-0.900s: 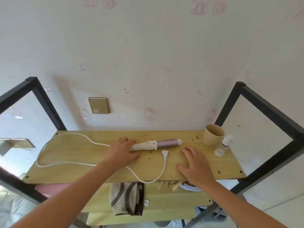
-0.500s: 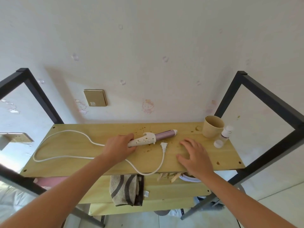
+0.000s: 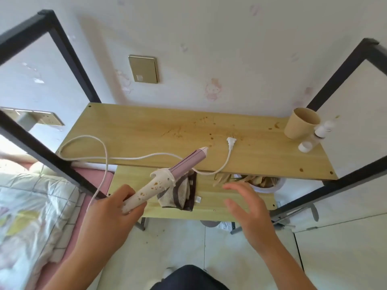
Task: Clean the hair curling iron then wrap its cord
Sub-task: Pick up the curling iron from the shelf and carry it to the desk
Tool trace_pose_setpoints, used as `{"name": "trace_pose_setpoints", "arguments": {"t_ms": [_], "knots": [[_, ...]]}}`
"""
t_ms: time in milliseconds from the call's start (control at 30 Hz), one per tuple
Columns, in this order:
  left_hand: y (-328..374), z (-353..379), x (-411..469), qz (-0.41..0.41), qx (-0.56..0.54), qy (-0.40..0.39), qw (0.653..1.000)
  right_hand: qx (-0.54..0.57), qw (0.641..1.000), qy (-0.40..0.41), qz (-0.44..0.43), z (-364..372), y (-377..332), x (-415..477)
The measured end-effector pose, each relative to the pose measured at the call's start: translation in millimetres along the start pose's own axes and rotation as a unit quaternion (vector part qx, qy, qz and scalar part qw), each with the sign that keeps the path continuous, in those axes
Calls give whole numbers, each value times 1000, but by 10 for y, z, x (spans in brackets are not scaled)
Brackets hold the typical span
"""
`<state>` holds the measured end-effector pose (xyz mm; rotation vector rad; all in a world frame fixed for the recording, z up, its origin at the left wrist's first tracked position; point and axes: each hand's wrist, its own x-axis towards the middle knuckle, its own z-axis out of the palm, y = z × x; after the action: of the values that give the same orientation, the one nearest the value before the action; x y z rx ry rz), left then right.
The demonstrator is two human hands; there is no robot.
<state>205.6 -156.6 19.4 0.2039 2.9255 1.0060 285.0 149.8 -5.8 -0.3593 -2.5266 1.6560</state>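
My left hand (image 3: 113, 214) grips the white spotted handle of the curling iron (image 3: 167, 178) and holds it in the air in front of the shelf, its pink barrel pointing up and to the right. The white cord (image 3: 129, 158) trails from the handle over the top wooden shelf (image 3: 146, 130) in a loop, and its plug (image 3: 231, 141) lies on the shelf. My right hand (image 3: 247, 208) hovers open to the right of the iron, holding nothing. A striped cloth (image 3: 180, 195) lies on the lower shelf, behind the iron.
A beige cup (image 3: 301, 125) and a small white bottle (image 3: 314, 137) with its cap off stand at the shelf's right end. A white bowl of wooden clips (image 3: 259, 182) sits on the lower shelf. Black frame posts (image 3: 48, 162) flank the shelf. A bed (image 3: 27, 210) is at the left.
My left hand has lifted the curling iron off the top shelf and drawn it toward me. My right hand left the shelf and now hovers open. The view tilted downward.
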Motion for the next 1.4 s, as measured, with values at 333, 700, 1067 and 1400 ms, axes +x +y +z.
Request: {"name": "trace_pose_setpoints", "arguments": {"t_ms": [333, 700, 1067, 1400], "knots": [[-194, -13, -1169, -154, -40, 84, 984, 3, 991, -133, -12, 361, 109, -305], [75, 266, -2683, -355, -45, 300, 884, -12, 898, -422, -122, 621, 51, -286], [383, 619, -4359, -508, -87, 447, 731, 20, 760, -627, -170, 1423, -121, -1389], [169, 921, -6121, -614, -85, 543, 566, 30, 674, -721, -158, 2343, -8, -2780]]}}
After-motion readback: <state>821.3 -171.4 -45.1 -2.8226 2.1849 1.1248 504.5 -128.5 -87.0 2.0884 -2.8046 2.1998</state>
